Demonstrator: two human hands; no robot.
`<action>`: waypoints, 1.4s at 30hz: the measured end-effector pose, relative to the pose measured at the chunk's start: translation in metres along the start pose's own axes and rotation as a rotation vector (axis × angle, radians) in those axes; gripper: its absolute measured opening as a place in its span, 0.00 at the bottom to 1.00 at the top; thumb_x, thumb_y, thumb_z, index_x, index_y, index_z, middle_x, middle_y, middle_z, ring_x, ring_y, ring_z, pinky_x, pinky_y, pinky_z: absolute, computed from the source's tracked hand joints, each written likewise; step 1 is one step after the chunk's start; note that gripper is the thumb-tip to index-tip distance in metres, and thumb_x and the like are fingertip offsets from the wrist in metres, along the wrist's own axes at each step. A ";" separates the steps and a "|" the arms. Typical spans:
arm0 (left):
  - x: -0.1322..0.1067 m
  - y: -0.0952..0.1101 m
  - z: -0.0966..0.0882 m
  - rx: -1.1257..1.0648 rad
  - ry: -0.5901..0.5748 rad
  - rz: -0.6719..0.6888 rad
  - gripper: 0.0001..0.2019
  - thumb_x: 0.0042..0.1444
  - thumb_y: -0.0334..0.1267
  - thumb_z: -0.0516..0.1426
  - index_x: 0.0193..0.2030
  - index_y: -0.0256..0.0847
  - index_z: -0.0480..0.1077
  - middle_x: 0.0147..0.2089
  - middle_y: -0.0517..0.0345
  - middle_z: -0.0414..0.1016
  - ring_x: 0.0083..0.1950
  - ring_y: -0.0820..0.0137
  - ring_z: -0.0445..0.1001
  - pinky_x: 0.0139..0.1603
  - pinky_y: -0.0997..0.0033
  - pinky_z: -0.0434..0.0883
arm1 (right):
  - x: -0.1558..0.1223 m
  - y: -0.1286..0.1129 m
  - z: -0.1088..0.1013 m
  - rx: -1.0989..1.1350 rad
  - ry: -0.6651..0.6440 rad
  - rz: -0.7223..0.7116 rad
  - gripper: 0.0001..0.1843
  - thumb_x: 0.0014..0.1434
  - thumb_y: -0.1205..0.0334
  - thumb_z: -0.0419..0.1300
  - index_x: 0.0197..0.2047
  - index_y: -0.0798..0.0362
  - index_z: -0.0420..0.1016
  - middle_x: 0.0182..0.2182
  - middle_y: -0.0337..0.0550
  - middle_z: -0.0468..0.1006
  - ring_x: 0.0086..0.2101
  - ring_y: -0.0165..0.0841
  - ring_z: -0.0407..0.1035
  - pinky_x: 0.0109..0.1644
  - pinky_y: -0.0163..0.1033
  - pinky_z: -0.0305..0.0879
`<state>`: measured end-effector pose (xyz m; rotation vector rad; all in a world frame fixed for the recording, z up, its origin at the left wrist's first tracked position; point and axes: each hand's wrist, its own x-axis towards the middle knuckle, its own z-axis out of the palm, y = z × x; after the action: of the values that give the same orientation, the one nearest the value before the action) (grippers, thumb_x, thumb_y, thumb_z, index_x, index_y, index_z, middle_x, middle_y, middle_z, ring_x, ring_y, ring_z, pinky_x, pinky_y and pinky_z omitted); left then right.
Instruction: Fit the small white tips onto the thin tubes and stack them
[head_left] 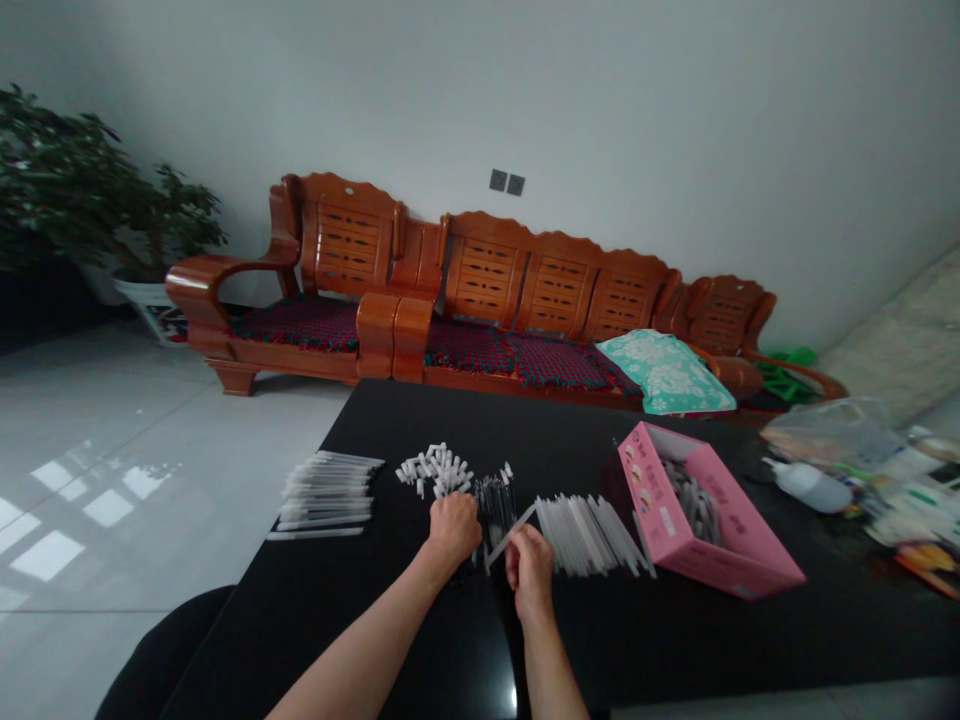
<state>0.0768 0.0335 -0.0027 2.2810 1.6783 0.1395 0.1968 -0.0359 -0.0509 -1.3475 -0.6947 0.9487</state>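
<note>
My right hand (531, 562) is closed around a slim whitish tube (513, 534), like a pen barrel, slanting up to the right. My left hand (455, 524) is closed at the edge of a bunch of thin dark sticks (495, 505) that look like pen refills. Its fingertips are hidden, so what it grips cannot be made out. Beyond it lies a heap of small white caps (435, 467). A row of translucent white tubes (585, 535) is spread beside my right hand. Farther left, several whitish sticks (330, 490) lie stacked side by side.
On the right of the black table (450, 410) stands a pink box (739, 575) with grey-white pieces inside. Beyond it are a white bottle (814, 487) and a clear plastic bag (847, 425). A wooden sofa (487, 270) stands along the wall behind.
</note>
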 end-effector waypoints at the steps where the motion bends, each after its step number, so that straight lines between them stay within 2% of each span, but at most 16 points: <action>1: 0.001 0.001 -0.001 0.001 -0.005 0.007 0.14 0.51 0.31 0.52 0.41 0.33 0.76 0.43 0.38 0.77 0.45 0.55 0.76 0.45 0.60 0.70 | 0.000 0.000 0.000 -0.007 0.001 0.001 0.15 0.52 0.55 0.57 0.19 0.52 0.61 0.09 0.27 0.57 0.09 0.21 0.46 0.10 0.26 0.39; 8: 0.005 0.006 -0.005 -0.014 -0.018 0.003 0.14 0.49 0.31 0.53 0.40 0.34 0.76 0.43 0.38 0.78 0.46 0.54 0.76 0.47 0.59 0.70 | 0.000 -0.001 0.001 0.009 0.014 0.033 0.13 0.50 0.55 0.58 0.20 0.52 0.63 0.08 0.27 0.57 0.08 0.21 0.46 0.09 0.26 0.37; 11: 0.002 0.000 -0.008 -0.023 0.001 -0.025 0.15 0.49 0.32 0.52 0.40 0.32 0.76 0.42 0.37 0.78 0.45 0.54 0.76 0.45 0.60 0.71 | 0.001 -0.001 0.000 0.026 0.019 0.058 0.12 0.48 0.55 0.58 0.22 0.52 0.65 0.08 0.27 0.58 0.07 0.21 0.46 0.08 0.26 0.37; 14: -0.004 -0.014 -0.012 -0.085 0.075 -0.075 0.12 0.49 0.33 0.53 0.35 0.33 0.76 0.39 0.39 0.78 0.43 0.55 0.77 0.41 0.63 0.71 | 0.001 -0.003 -0.001 0.039 0.011 0.079 0.11 0.48 0.54 0.58 0.23 0.53 0.66 0.08 0.28 0.61 0.07 0.22 0.48 0.08 0.26 0.39; 16: -0.010 -0.026 -0.016 -0.204 0.103 -0.096 0.09 0.48 0.33 0.53 0.31 0.35 0.75 0.35 0.43 0.79 0.39 0.60 0.78 0.39 0.68 0.70 | 0.002 -0.008 0.000 0.046 0.014 0.071 0.11 0.47 0.55 0.59 0.23 0.54 0.66 0.09 0.30 0.64 0.08 0.23 0.53 0.09 0.26 0.41; 21: -0.027 -0.052 -0.021 -0.688 -0.032 -0.044 0.08 0.52 0.34 0.48 0.30 0.39 0.67 0.22 0.58 0.74 0.21 0.72 0.73 0.22 0.78 0.64 | 0.012 -0.031 0.016 0.166 -0.025 -0.011 0.11 0.46 0.57 0.62 0.24 0.56 0.68 0.18 0.42 0.76 0.13 0.28 0.66 0.10 0.26 0.50; 24: -0.040 -0.060 -0.022 -0.756 0.032 0.003 0.07 0.56 0.35 0.47 0.30 0.41 0.63 0.21 0.64 0.70 0.18 0.76 0.69 0.21 0.80 0.60 | 0.023 -0.043 0.030 0.256 -0.055 0.001 0.10 0.45 0.58 0.64 0.25 0.56 0.69 0.20 0.43 0.78 0.15 0.29 0.68 0.11 0.27 0.54; 27: -0.056 -0.064 -0.022 -0.783 0.089 0.098 0.08 0.58 0.38 0.47 0.30 0.42 0.62 0.19 0.67 0.64 0.18 0.76 0.64 0.21 0.79 0.57 | 0.032 -0.051 0.040 0.333 -0.073 0.010 0.10 0.45 0.61 0.65 0.29 0.56 0.69 0.21 0.42 0.79 0.16 0.29 0.69 0.13 0.28 0.59; 32: -0.077 -0.072 -0.016 -0.988 0.055 0.151 0.10 0.60 0.42 0.47 0.31 0.41 0.62 0.20 0.68 0.57 0.20 0.77 0.57 0.21 0.79 0.54 | 0.036 -0.056 0.048 0.383 -0.071 -0.014 0.11 0.45 0.62 0.66 0.31 0.56 0.70 0.23 0.43 0.80 0.18 0.30 0.72 0.16 0.29 0.65; 37: -0.081 -0.077 -0.009 -1.101 0.003 0.157 0.11 0.60 0.44 0.48 0.32 0.40 0.62 0.20 0.69 0.56 0.20 0.78 0.54 0.20 0.80 0.52 | 0.036 -0.056 0.051 0.372 -0.074 0.013 0.11 0.45 0.61 0.66 0.30 0.57 0.70 0.22 0.44 0.80 0.18 0.30 0.72 0.15 0.30 0.65; 42: -0.079 -0.075 -0.009 -1.122 -0.010 0.152 0.11 0.59 0.44 0.48 0.32 0.41 0.63 0.20 0.69 0.55 0.19 0.78 0.53 0.19 0.81 0.51 | 0.037 -0.053 0.051 0.369 -0.064 0.023 0.11 0.44 0.62 0.66 0.30 0.57 0.70 0.22 0.44 0.80 0.17 0.31 0.72 0.14 0.29 0.65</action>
<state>-0.0191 -0.0194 -0.0089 1.4968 0.9700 0.8503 0.1788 0.0235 0.0042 -1.0047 -0.5214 1.0833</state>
